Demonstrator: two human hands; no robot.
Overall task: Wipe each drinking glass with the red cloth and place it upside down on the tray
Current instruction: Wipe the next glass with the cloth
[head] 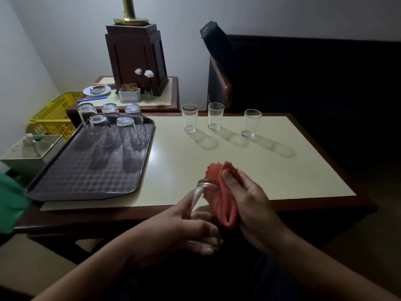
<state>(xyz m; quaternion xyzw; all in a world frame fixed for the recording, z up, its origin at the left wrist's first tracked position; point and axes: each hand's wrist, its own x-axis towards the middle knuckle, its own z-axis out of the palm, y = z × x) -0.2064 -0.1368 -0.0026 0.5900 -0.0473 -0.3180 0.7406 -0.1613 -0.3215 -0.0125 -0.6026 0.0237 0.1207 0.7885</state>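
The left hand (180,229) curls its fingers round the glass (198,193), axis pointing away; right hand (251,200) pinches cloth (225,205) against it; tray (86,174) lies left

A clear drinking glass (200,195) lay tilted above the near edge of the desk (282,170), gripped by the left hand (188,227). Its far end touched the red cloth (225,203), a knitted rag bunched in the right hand (249,205). Five inverted glasses (128,131) stood clustered at the far end of the dark checkered tray (86,170) on the desk's left side. Three upright glasses (215,116) stood in a row to the tray's right, apart from one another.
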